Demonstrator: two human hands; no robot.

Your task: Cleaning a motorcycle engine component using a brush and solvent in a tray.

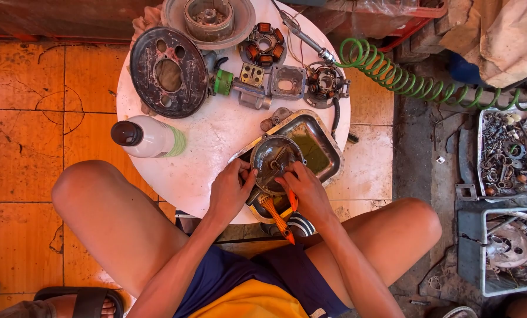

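Orange floor tiles, cracked and stained, lay under a small round white surface where we sat with bare knees spread on either side. We kept our left hand curled around the near left rim of a round grey metal housing, fingers closed on its edge. Our right hand was closed on an orange-handled brush, its handle pointing back toward our lap and its head against the housing's near edge. The housing sat tilted in a rectangular metal tray that held murky greenish liquid and hung partly over the near right edge of the surface.

Farther back on the surface lay a dark rusty disc with holes, a grey hub-shaped wheel part, a stator ring with copper coils, a second coil plate and a small square frame. A white plastic bottle with a dark cap lay on its side at the left. A green coiled hose ran off to the right, toward trays of small metal parts on the floor.
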